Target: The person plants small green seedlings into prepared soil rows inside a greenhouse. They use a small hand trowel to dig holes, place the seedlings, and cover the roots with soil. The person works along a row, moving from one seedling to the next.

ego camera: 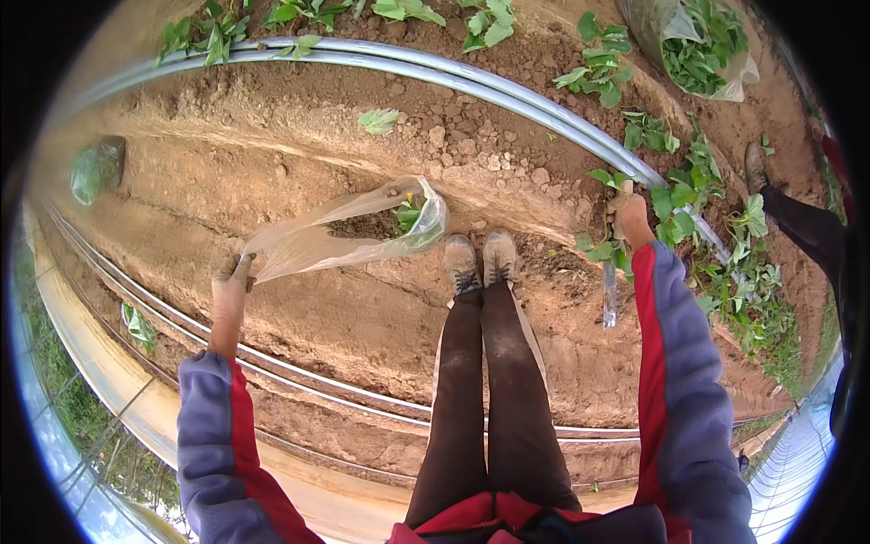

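My left hand [234, 270] pinches the rim of a clear plastic bag [306, 238], which is stretched out over the soil. Green leaves [409, 216] show at the bag's far end, close to my shoes. Off to the right, my right hand [627, 216] is closed on a leafy green seedling [601, 250], its leaves sticking out above and below the fingers. The stem inside my grip is hidden. Below this hand is a shiny clear strip [610, 296]; whether it hangs from the hand or lies on the ground I cannot tell.
Twin grey hoses or pipes [435, 71] curve along the raised soil bed, with several leafy seedlings [601, 64] lying beside them. A bag of leaves [707, 54] lies upper right, another bag [98, 170] far left. Another person's leg [802, 217] stands at right. Thin pipes [340, 389] run behind my feet.
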The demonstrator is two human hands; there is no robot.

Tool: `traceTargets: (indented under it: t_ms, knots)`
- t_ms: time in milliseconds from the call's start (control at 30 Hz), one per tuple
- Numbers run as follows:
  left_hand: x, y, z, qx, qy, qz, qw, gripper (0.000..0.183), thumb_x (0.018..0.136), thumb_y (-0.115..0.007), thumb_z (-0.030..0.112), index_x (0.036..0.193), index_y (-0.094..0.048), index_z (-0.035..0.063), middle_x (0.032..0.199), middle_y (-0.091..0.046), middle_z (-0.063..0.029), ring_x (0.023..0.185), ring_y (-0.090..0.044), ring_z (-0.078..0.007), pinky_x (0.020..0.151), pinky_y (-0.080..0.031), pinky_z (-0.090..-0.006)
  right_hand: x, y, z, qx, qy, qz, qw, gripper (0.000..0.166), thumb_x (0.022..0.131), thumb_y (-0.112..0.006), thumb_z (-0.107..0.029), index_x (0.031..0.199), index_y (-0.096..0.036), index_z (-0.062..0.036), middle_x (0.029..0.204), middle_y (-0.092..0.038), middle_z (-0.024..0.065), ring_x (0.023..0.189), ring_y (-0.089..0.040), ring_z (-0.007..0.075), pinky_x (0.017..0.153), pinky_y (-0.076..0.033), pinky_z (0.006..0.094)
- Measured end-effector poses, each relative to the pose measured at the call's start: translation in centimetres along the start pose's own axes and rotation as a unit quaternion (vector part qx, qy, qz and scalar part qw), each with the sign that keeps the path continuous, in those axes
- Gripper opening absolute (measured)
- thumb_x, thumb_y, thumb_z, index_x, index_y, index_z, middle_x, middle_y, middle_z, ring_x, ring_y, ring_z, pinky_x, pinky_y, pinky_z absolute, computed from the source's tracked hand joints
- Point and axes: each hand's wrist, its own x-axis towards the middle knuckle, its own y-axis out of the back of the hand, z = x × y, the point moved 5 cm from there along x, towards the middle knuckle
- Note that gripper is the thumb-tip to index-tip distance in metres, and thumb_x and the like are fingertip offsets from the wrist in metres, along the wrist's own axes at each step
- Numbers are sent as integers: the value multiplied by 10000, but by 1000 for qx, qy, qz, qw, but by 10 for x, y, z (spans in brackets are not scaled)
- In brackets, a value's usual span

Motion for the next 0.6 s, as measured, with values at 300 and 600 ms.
traceTargets:
  t_ms: [300,600]
  knots:
    - [0,130,28,116,-49,67,990,143,827,-551,169,862,-620,49,605,-498,68,468,-362,-16,417,-273,-171,-2,-12,-1,39,13,-24,999,83,700,-445,-90,632,-456,-44,542,-488,82,429,-466,201,374,-359,312]
    - [87,285,56,229,-150,205,940,263,839,-523,180,962,-579,-46,840,-622,-69,732,-534,-91,658,-424,-216,-52,12,-29,-126,21,112,985,238,611,-571,-26,815,-483,59,616,-527,87,511,-536,201,400,-417,324]
